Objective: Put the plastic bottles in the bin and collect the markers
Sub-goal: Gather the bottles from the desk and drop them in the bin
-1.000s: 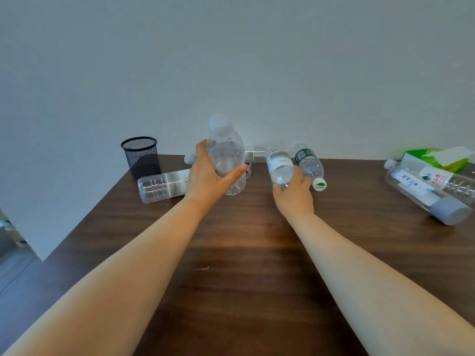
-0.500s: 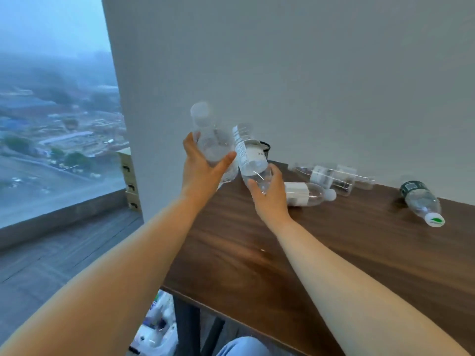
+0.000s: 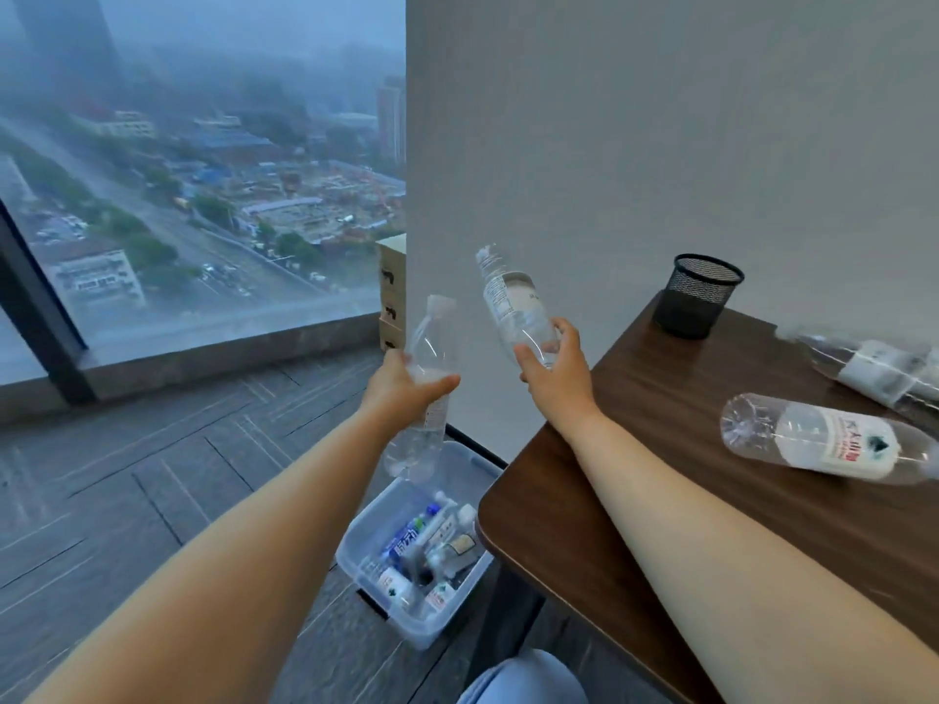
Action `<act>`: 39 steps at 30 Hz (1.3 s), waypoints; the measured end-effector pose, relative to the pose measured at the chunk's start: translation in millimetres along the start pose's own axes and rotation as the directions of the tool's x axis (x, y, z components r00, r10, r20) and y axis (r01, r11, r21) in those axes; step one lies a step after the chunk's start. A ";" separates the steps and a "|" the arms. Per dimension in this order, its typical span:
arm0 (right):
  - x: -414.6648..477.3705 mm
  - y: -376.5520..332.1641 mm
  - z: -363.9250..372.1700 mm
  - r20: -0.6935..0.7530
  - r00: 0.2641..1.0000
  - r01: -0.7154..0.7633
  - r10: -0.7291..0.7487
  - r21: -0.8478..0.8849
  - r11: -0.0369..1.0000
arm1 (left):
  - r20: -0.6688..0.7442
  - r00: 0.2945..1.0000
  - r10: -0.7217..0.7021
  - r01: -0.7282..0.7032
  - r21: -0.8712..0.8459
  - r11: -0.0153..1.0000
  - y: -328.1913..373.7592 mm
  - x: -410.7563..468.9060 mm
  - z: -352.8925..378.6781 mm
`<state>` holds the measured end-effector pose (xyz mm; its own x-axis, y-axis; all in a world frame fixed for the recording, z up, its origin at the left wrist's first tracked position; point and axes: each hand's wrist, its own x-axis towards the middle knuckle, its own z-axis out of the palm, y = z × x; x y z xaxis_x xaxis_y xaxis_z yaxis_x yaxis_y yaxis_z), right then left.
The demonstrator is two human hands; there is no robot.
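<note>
Plastic bottles in the hands: two clear bottles, one in each hand, both held in the air past the left edge of the worktop (image 3: 584, 541).
Left hand (image 3: 401, 386): closed around the middle of a clear bottle (image 3: 424, 398). This bottle is nearly upright, its cap end up, and its lower end hangs over the bin.
Right hand (image 3: 556, 370): fingers and thumb are wrapped around the lower part of a labelled bottle (image 3: 513, 302). This bottle tilts up and to the left, cap end highest, in front of the grey wall (image 3: 660, 144).
Bin (image 3: 366, 525): a translucent plastic box on the floor (image 3: 127, 475), just beside the corner of the worktop. Several bottles with coloured labels lie inside it already.
Bottles on the worktop: one bottle with a white and red label (image 3: 823, 439) lies on its side near the right forearm; another bottle (image 3: 874, 370) lies behind it at the right edge, blurred.
Mesh cup (image 3: 698, 294): a black wire cup, upright at the far corner of the worktop, close to the wall. What is inside it I cannot tell.
Markers: I cannot make out any.
Window (image 3: 193, 170): on the left, a city in haze behind the glass.
</note>
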<state>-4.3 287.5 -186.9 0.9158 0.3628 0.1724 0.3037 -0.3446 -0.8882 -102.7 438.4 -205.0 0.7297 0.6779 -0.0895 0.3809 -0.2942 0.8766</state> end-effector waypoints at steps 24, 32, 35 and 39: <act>13.0 4.4 13.0 0.195 0.979 0.129 -0.053 -0.405 0.905 | -0.189 0.978 0.090 -0.103 -0.064 0.993 -45.1 32.0 3.7; 5.3 1.4 15.3 0.256 0.966 0.151 0.022 -0.636 0.757 | -0.267 0.954 0.137 -0.154 -0.044 0.987 -36.7 24.3 -1.1; 4.5 0.5 14.3 0.219 0.976 0.140 -0.008 -0.594 0.792 | -0.271 0.950 0.153 -0.167 -0.028 0.986 -32.9 21.5 -1.2; 4.7 0.6 12.5 0.220 0.975 0.144 -0.022 -0.556 0.819 | -0.261 0.951 0.167 -0.181 -0.032 0.983 -28.3 17.7 -0.5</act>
<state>-3.2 299.8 -192.0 0.8287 0.5517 0.0940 0.5263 -0.7112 -0.4660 -100.9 459.0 -231.2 0.6089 0.7714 0.1849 0.2237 -0.3906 0.8930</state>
